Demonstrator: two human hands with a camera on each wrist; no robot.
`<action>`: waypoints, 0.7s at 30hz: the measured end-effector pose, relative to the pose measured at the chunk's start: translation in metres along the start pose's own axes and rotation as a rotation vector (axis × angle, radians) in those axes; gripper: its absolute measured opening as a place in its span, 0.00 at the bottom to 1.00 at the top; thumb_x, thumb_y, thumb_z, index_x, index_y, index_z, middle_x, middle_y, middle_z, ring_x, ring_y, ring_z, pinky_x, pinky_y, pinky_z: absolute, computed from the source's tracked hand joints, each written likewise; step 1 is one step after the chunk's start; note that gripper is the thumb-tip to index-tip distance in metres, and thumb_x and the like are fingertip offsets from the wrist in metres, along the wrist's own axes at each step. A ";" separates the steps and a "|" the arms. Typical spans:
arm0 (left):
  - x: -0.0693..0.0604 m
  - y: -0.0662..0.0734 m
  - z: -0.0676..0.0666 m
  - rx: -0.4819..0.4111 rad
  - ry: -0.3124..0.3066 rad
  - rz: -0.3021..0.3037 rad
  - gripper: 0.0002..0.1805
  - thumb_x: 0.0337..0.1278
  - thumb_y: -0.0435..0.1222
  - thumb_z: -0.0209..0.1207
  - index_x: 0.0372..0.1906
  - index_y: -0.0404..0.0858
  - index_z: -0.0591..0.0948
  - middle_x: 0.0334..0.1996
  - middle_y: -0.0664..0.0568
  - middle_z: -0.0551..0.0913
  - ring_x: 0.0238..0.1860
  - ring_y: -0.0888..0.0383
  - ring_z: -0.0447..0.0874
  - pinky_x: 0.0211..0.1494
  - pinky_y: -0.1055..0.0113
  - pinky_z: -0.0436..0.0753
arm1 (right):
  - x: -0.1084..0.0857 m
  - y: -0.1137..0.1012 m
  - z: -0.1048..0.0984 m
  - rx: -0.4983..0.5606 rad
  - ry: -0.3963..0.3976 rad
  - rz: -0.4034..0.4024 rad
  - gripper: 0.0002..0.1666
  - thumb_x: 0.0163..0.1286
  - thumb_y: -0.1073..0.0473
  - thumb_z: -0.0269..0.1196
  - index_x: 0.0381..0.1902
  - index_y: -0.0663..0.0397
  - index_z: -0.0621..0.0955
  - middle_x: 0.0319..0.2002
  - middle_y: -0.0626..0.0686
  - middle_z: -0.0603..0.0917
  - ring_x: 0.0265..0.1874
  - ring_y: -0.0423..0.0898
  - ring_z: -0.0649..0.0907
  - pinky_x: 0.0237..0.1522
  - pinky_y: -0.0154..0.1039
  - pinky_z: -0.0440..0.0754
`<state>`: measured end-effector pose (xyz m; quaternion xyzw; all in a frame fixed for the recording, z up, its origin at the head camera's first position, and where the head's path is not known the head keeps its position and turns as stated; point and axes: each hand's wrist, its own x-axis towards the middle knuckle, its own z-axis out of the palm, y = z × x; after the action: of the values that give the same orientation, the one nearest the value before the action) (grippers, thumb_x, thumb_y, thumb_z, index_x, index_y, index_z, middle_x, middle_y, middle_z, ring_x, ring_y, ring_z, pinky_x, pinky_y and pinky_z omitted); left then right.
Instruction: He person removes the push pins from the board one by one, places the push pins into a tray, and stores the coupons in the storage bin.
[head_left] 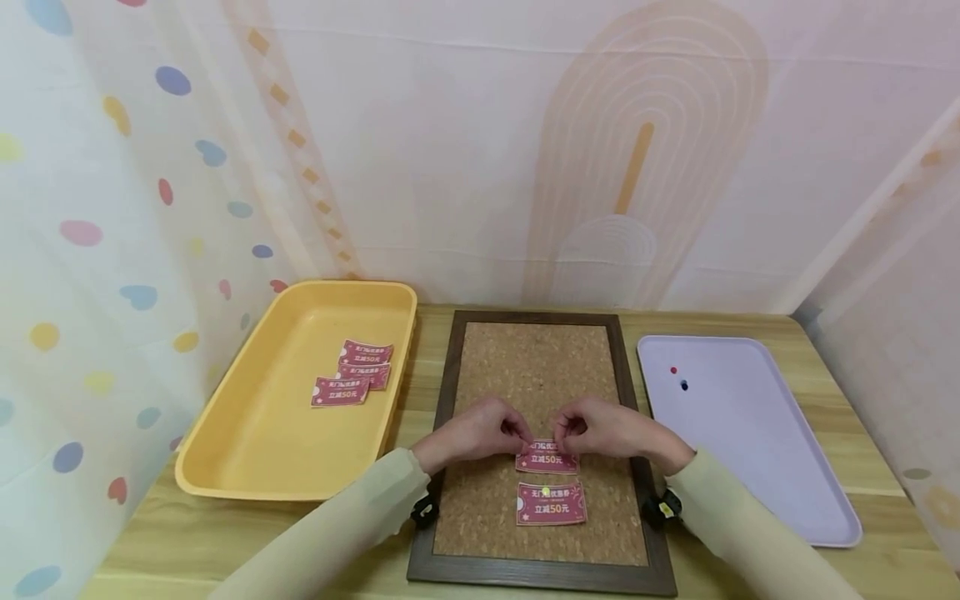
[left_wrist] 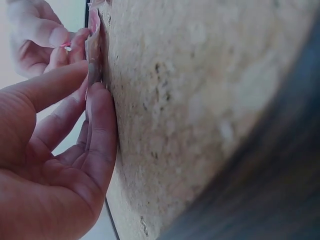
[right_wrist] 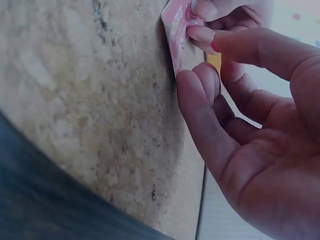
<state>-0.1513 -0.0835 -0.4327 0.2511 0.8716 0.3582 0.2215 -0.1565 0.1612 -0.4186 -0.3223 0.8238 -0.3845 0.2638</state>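
On the cork board (head_left: pixel 536 358), my left hand (head_left: pixel 487 427) pinches the upper left part of a dark pink paper coupon (head_left: pixel 547 462). At the coupon's upper right, my right hand (head_left: pixel 607 427) holds a small red push pin (right_wrist: pixel 215 44) at its thumb tip, close to the paper. The pin's point is hidden. In the left wrist view, the coupon's edge (left_wrist: pixel 94 55) stands slightly off the cork between the left thumb and fingers. Just below lies a second coupon (head_left: pixel 551 507), with a yellow-green push pin (head_left: pixel 546 492) at its top middle.
To the left, a yellow tray (head_left: pixel 247 433) holds 3 overlapping coupons (head_left: pixel 341 392). A lilac tray (head_left: pixel 757 450) at the right holds a red pin (head_left: pixel 673 370) and dark blue pin heads (head_left: pixel 684 385). A dark wooden frame (head_left: pixel 540 573) edges the board. Patterned curtains hang behind and beside the table.
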 end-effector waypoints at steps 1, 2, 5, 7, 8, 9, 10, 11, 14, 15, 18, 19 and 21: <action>0.000 0.000 0.000 -0.002 0.000 0.001 0.03 0.63 0.31 0.68 0.37 0.41 0.91 0.31 0.59 0.88 0.31 0.65 0.79 0.36 0.69 0.78 | -0.002 -0.001 0.000 -0.003 0.018 0.001 0.05 0.68 0.67 0.65 0.34 0.54 0.85 0.30 0.44 0.82 0.29 0.40 0.77 0.32 0.33 0.76; 0.000 0.001 0.000 -0.005 0.001 0.002 0.04 0.63 0.30 0.68 0.37 0.41 0.91 0.31 0.58 0.88 0.31 0.64 0.79 0.36 0.69 0.78 | -0.004 -0.001 -0.001 -0.005 0.035 0.004 0.05 0.68 0.67 0.65 0.34 0.53 0.85 0.30 0.44 0.82 0.29 0.40 0.78 0.32 0.34 0.76; -0.001 0.001 0.000 -0.003 0.008 0.012 0.04 0.64 0.30 0.67 0.37 0.41 0.91 0.32 0.58 0.88 0.32 0.64 0.79 0.37 0.69 0.78 | -0.009 -0.001 -0.001 -0.004 0.088 0.016 0.05 0.67 0.67 0.67 0.34 0.51 0.85 0.31 0.44 0.83 0.29 0.40 0.78 0.31 0.34 0.77; -0.001 0.000 0.001 0.001 0.015 0.024 0.04 0.64 0.30 0.67 0.37 0.41 0.91 0.33 0.57 0.88 0.32 0.64 0.80 0.37 0.68 0.79 | -0.012 -0.001 -0.001 0.002 0.118 0.021 0.05 0.67 0.67 0.67 0.34 0.51 0.85 0.31 0.45 0.84 0.29 0.41 0.79 0.31 0.34 0.77; -0.002 0.000 0.001 0.001 0.018 0.028 0.04 0.65 0.30 0.67 0.38 0.41 0.91 0.33 0.57 0.89 0.32 0.64 0.80 0.38 0.68 0.79 | -0.013 -0.001 -0.001 0.009 0.130 0.020 0.04 0.67 0.67 0.67 0.34 0.52 0.85 0.31 0.45 0.84 0.28 0.41 0.79 0.30 0.34 0.77; -0.002 0.000 0.001 0.000 0.023 0.032 0.04 0.65 0.30 0.67 0.38 0.41 0.91 0.34 0.57 0.89 0.32 0.64 0.80 0.38 0.68 0.79 | -0.015 -0.001 0.000 0.013 0.143 0.020 0.04 0.67 0.66 0.67 0.34 0.52 0.86 0.31 0.45 0.85 0.28 0.42 0.80 0.29 0.34 0.77; -0.003 -0.001 0.002 -0.002 0.027 0.034 0.04 0.65 0.30 0.67 0.38 0.41 0.91 0.34 0.57 0.89 0.32 0.64 0.80 0.37 0.68 0.79 | -0.016 -0.002 0.000 0.016 0.155 0.019 0.03 0.68 0.65 0.67 0.35 0.53 0.86 0.31 0.45 0.85 0.29 0.42 0.80 0.29 0.35 0.77; -0.003 -0.001 0.002 -0.006 0.033 0.035 0.04 0.65 0.30 0.67 0.38 0.41 0.91 0.34 0.57 0.89 0.32 0.64 0.80 0.37 0.68 0.79 | -0.017 -0.002 0.001 0.021 0.166 0.018 0.02 0.68 0.65 0.67 0.35 0.54 0.86 0.31 0.45 0.85 0.29 0.42 0.81 0.29 0.35 0.77; -0.004 -0.001 0.002 -0.013 0.050 0.027 0.05 0.66 0.30 0.66 0.38 0.42 0.91 0.35 0.57 0.89 0.33 0.64 0.79 0.36 0.68 0.78 | -0.019 -0.002 0.002 0.021 0.202 0.013 0.03 0.70 0.62 0.67 0.36 0.54 0.86 0.33 0.46 0.86 0.31 0.42 0.82 0.31 0.35 0.78; -0.005 -0.001 0.002 -0.015 0.054 0.026 0.06 0.66 0.30 0.66 0.38 0.42 0.91 0.35 0.57 0.89 0.33 0.63 0.78 0.36 0.68 0.77 | -0.020 -0.002 0.003 0.020 0.214 0.012 0.03 0.71 0.61 0.67 0.36 0.53 0.86 0.33 0.46 0.86 0.32 0.41 0.82 0.33 0.35 0.79; -0.006 -0.001 0.002 -0.013 0.064 0.026 0.07 0.66 0.29 0.65 0.38 0.42 0.91 0.37 0.57 0.89 0.33 0.63 0.78 0.36 0.68 0.77 | -0.023 -0.001 0.005 0.025 0.246 -0.004 0.02 0.71 0.61 0.66 0.36 0.51 0.85 0.34 0.46 0.85 0.34 0.41 0.83 0.36 0.35 0.80; -0.006 0.000 0.001 -0.014 0.067 0.025 0.07 0.66 0.30 0.65 0.39 0.42 0.91 0.37 0.56 0.89 0.34 0.63 0.78 0.36 0.68 0.77 | -0.024 -0.001 0.006 0.029 0.256 -0.008 0.02 0.72 0.61 0.66 0.36 0.51 0.85 0.34 0.45 0.85 0.34 0.41 0.83 0.37 0.35 0.81; -0.008 0.001 0.001 -0.018 0.077 0.023 0.07 0.66 0.29 0.64 0.39 0.42 0.91 0.38 0.56 0.89 0.35 0.63 0.78 0.37 0.67 0.77 | -0.027 -0.001 0.006 0.038 0.275 -0.019 0.02 0.72 0.62 0.66 0.37 0.50 0.85 0.35 0.45 0.85 0.35 0.42 0.83 0.38 0.36 0.81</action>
<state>-0.1444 -0.0870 -0.4308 0.2452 0.8731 0.3781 0.1860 -0.1342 0.1780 -0.4160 -0.2693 0.8418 -0.4429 0.1506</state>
